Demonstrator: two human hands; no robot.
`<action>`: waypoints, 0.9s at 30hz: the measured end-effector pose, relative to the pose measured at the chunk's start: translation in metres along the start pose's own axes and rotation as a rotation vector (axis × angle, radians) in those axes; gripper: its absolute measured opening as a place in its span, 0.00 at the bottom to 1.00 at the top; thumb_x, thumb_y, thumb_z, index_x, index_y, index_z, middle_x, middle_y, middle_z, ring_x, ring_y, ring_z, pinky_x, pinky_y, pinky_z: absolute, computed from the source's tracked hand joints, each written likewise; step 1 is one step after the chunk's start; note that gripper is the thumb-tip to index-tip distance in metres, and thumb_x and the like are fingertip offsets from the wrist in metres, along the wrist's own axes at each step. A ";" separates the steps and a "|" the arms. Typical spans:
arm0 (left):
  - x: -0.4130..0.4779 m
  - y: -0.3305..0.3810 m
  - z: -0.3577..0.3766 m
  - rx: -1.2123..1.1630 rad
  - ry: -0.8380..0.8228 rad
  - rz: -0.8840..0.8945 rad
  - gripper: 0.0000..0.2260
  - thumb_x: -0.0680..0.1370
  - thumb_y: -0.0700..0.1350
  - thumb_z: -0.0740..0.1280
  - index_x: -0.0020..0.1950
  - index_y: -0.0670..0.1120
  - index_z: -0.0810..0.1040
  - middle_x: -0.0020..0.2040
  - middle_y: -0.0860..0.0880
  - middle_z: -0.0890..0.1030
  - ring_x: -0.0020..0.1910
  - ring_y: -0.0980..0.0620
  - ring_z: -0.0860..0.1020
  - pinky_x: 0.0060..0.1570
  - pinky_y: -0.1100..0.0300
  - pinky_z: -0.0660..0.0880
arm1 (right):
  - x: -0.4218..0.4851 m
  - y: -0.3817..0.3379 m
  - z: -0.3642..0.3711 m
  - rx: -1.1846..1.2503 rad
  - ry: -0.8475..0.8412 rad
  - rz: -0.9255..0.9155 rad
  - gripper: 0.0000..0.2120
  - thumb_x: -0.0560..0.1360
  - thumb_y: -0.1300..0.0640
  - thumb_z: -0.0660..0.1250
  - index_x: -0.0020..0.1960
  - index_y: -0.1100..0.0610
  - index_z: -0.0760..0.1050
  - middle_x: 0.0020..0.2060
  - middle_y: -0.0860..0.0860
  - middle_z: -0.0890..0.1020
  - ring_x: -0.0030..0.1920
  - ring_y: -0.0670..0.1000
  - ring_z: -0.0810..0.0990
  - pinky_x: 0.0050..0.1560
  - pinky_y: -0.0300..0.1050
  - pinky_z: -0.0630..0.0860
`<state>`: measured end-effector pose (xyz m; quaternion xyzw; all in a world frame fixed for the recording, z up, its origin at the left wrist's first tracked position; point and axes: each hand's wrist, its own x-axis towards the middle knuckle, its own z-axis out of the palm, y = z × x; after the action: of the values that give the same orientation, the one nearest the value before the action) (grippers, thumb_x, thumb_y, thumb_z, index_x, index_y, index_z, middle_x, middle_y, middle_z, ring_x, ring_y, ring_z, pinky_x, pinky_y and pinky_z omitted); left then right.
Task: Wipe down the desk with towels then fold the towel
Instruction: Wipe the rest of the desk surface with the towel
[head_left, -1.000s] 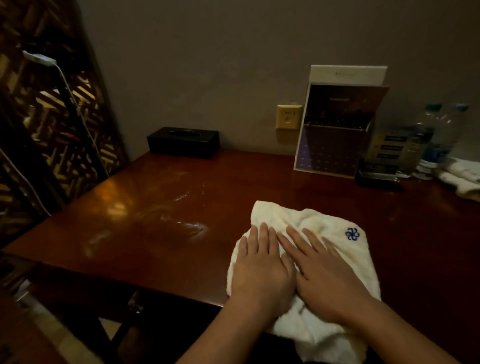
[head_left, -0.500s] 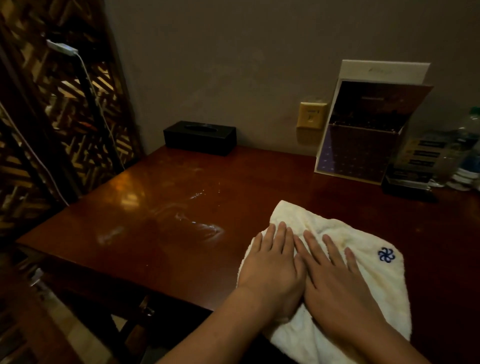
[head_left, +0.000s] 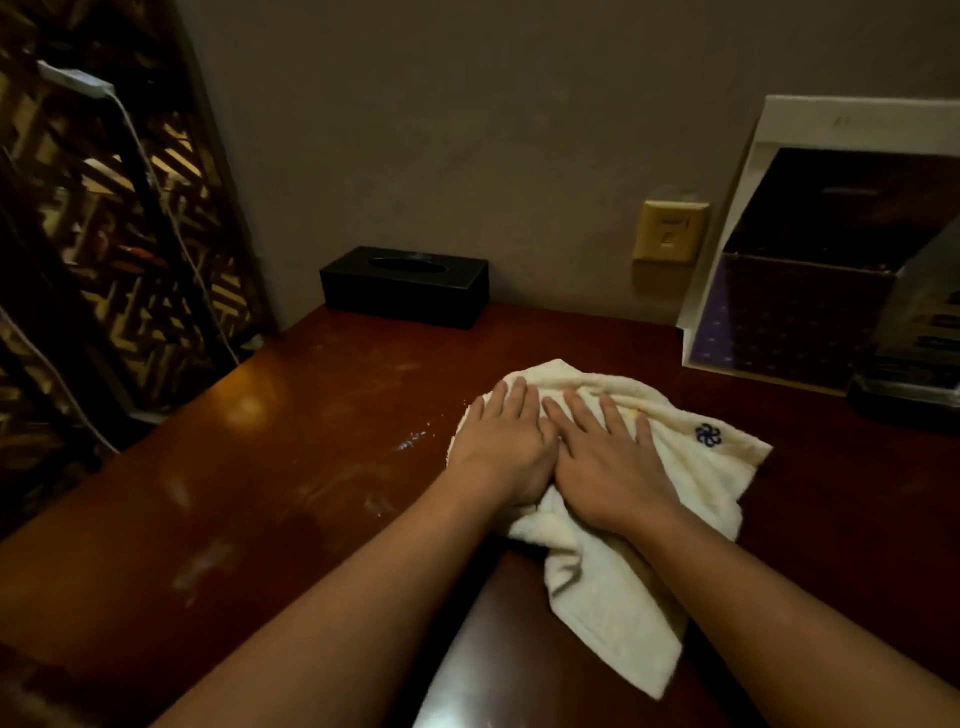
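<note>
On the desk (head_left: 260, 493), wet smears (head_left: 410, 441) lie left of our left hand (head_left: 501, 447), which presses flat, fingers straight, beside our right hand (head_left: 605, 467), equally flat, on the cream towel (head_left: 696, 467) mid-desk. Its loose tail could bunch and leave streaks. Leftward we have open room to the edge; the tissue box (head_left: 405, 286) and card stand (head_left: 810, 291) hem the back and right.

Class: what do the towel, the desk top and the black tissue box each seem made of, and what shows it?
Towel: probably cream terry cotton; nubbly pile, soft folds, stitched blue emblem. Desk top: reddish-brown wood or veneer, gloss-lacquered; it mirrors light and shows wet streaks. Black tissue box: rigid, matte; plastic or leatherette, unclear.
</note>
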<state>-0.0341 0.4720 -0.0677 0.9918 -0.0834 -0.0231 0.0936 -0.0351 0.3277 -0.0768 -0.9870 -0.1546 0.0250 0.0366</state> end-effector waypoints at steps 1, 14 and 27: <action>0.011 -0.007 -0.001 -0.002 0.002 -0.012 0.27 0.86 0.52 0.41 0.83 0.42 0.43 0.84 0.45 0.42 0.82 0.47 0.41 0.80 0.46 0.43 | 0.014 -0.001 -0.001 0.005 -0.001 -0.002 0.29 0.86 0.41 0.42 0.83 0.41 0.36 0.83 0.44 0.38 0.82 0.55 0.35 0.80 0.66 0.39; -0.030 -0.004 0.002 0.033 -0.010 -0.108 0.28 0.86 0.52 0.41 0.82 0.40 0.41 0.83 0.42 0.40 0.82 0.44 0.39 0.80 0.46 0.42 | -0.014 -0.014 -0.005 -0.031 -0.026 -0.070 0.30 0.85 0.44 0.45 0.83 0.43 0.35 0.83 0.46 0.38 0.83 0.58 0.39 0.80 0.66 0.42; -0.199 0.043 0.009 0.024 0.019 -0.134 0.27 0.86 0.54 0.39 0.83 0.43 0.38 0.82 0.46 0.37 0.81 0.49 0.35 0.80 0.50 0.40 | -0.168 -0.049 0.002 -0.002 -0.079 -0.094 0.30 0.84 0.36 0.38 0.81 0.39 0.29 0.82 0.43 0.33 0.82 0.59 0.33 0.78 0.71 0.37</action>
<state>-0.2374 0.4626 -0.0629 0.9964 -0.0160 -0.0189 0.0809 -0.2101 0.3222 -0.0690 -0.9769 -0.2021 0.0618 0.0306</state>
